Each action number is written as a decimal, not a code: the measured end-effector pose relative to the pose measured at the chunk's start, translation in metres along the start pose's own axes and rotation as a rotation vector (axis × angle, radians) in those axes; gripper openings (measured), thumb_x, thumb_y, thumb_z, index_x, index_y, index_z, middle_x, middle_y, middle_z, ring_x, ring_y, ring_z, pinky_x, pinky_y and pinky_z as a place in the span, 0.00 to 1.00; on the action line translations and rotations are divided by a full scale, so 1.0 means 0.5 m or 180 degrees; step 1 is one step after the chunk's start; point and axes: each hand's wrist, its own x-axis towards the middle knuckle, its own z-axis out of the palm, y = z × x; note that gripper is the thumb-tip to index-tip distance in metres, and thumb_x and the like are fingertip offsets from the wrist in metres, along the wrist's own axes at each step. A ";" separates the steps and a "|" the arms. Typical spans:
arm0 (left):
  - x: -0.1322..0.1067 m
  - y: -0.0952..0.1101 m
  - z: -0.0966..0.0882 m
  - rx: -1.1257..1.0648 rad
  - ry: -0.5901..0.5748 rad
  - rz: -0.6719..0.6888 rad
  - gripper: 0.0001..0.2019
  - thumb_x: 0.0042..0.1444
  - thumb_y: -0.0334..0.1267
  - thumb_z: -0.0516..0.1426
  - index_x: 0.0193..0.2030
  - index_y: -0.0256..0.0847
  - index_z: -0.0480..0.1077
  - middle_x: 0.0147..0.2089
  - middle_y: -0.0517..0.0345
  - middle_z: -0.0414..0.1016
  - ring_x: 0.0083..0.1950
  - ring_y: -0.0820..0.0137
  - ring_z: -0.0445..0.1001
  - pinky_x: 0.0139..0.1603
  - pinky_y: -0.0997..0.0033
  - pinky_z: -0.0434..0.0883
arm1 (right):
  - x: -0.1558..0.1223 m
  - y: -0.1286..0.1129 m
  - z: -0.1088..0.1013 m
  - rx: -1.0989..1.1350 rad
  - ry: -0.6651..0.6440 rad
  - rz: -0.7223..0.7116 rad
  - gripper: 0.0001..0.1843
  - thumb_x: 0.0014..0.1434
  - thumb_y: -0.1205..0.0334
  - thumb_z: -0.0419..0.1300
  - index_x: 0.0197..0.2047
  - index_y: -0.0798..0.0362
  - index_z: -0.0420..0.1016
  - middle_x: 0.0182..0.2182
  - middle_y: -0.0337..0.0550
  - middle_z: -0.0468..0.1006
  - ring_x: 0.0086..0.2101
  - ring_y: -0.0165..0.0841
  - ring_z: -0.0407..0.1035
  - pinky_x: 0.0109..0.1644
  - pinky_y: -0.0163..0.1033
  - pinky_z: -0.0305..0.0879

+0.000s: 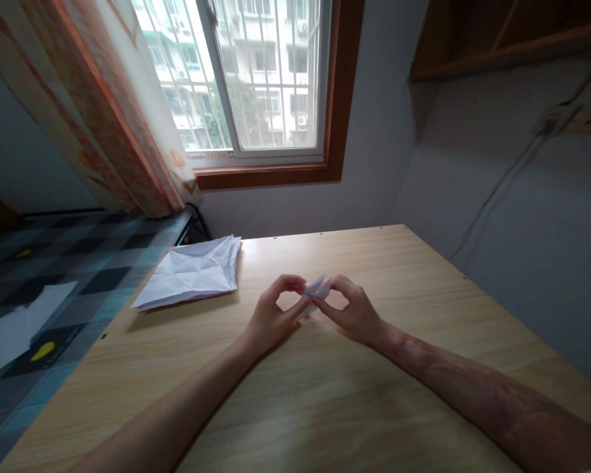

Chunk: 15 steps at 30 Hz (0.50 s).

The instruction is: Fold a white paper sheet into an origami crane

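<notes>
A small folded piece of white paper is held just above the wooden table, near its middle. My left hand pinches its left side between thumb and curled fingers. From the other side my right hand pinches the same piece, thumb and fingers closed on it. Both forearms rest low over the table, reaching in from the near edge.
A stack of creased white paper sheets lies at the table's far left corner. A bed with a checked cover stands left of the table. Behind are a barred window, a curtain and a wall shelf.
</notes>
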 end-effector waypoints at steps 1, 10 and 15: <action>0.000 0.002 0.001 0.0002 -0.0051 -0.0037 0.12 0.66 0.46 0.69 0.48 0.40 0.81 0.46 0.54 0.85 0.50 0.62 0.81 0.57 0.62 0.75 | -0.002 0.001 0.000 0.0107 0.0001 0.0085 0.04 0.69 0.60 0.71 0.42 0.48 0.81 0.39 0.42 0.85 0.42 0.40 0.79 0.50 0.46 0.75; 0.004 -0.015 0.003 -0.1186 -0.0491 -0.0852 0.18 0.61 0.52 0.72 0.43 0.36 0.83 0.41 0.52 0.86 0.41 0.66 0.80 0.45 0.68 0.74 | 0.003 0.020 0.008 0.1408 -0.0333 0.0722 0.15 0.68 0.52 0.73 0.53 0.48 0.80 0.42 0.43 0.85 0.40 0.37 0.79 0.48 0.44 0.77; 0.009 -0.019 0.000 -0.1772 -0.0722 -0.1165 0.21 0.60 0.53 0.73 0.44 0.36 0.80 0.39 0.53 0.85 0.36 0.69 0.79 0.38 0.72 0.72 | 0.000 0.025 0.003 0.1723 -0.0563 0.0798 0.17 0.70 0.50 0.71 0.57 0.48 0.79 0.37 0.41 0.81 0.36 0.34 0.75 0.42 0.41 0.73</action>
